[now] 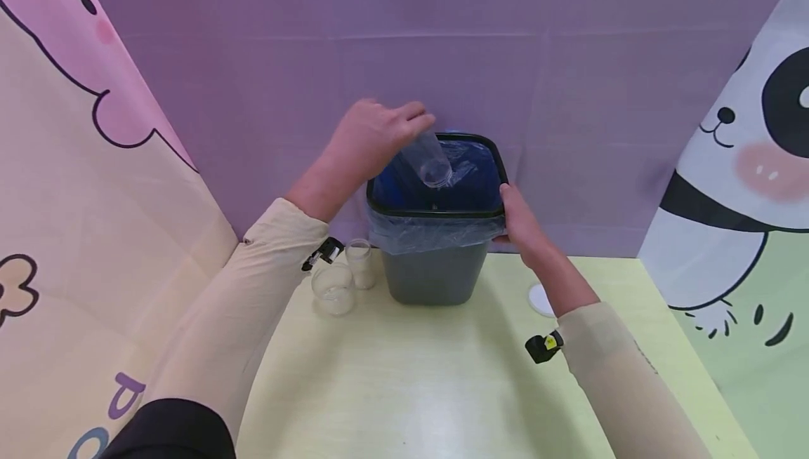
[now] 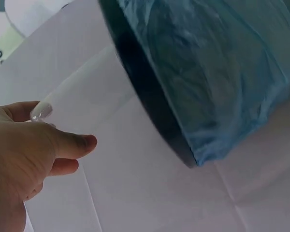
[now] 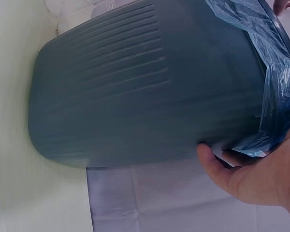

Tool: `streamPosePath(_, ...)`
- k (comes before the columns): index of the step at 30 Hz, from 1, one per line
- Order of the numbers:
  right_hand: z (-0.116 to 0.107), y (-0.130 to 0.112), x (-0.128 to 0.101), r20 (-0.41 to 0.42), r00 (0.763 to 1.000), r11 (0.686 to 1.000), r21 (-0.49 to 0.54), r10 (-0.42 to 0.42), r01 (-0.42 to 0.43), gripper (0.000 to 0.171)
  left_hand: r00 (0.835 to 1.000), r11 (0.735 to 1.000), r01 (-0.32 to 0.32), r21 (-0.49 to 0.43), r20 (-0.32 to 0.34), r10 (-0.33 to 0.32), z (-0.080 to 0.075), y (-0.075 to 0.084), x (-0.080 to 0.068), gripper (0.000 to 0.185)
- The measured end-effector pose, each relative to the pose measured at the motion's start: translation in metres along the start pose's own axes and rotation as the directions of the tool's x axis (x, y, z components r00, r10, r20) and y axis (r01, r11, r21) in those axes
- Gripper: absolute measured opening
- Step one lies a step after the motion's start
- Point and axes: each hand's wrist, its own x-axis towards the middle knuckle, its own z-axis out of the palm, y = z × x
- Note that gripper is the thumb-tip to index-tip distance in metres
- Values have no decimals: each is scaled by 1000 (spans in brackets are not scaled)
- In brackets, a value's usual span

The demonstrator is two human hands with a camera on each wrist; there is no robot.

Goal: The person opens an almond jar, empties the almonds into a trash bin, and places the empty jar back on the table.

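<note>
A dark grey waste bin (image 1: 436,273) lined with a blue plastic bag (image 1: 470,178) stands at the back of the yellow-green table (image 1: 404,382). My left hand (image 1: 373,136) grips a clear plastic cup (image 1: 430,161), tipped mouth-down over the bin's opening. In the left wrist view the left hand (image 2: 34,154) shows the cup's clear rim (image 2: 41,112) by the thumb, with the bin's rim (image 2: 150,106) beside it. My right hand (image 1: 521,224) holds the bin's right edge; the right wrist view shows its thumb (image 3: 217,162) on the bin wall (image 3: 145,87) below the bag's overhang.
Two clear cups (image 1: 333,289) (image 1: 360,262) stand on the table just left of the bin. A white round disc (image 1: 540,299) lies to the bin's right, under my right forearm. A purple cloth backdrop (image 1: 404,45) hangs behind, with cartoon-printed panels on both sides.
</note>
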Motion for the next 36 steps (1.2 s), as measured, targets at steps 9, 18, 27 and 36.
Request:
streamPosePath(9, 6, -2, 2, 33, 999, 1000, 16, 17, -18, 68, 982, 981, 190, -31, 0, -190, -7, -6, -14, 38)
streamPosePath(18, 6, 3, 2, 24, 1000, 1000, 10, 19, -19, 66, 931, 929, 357, -94, -43, -362, -1, -6, -47, 51)
streamPosePath(27, 3, 6, 5, 33, 999, 1000, 7, 26, -26, 67, 857, 873, 462, -154, -174, -484, 0, -1, -69, 50)
streamPosePath(36, 0, 4, 10, 20, 1000, 1000, -4, 17, -17, 68, 735, 794, 532, -295, -305, -605, -5, 1, -77, 60)
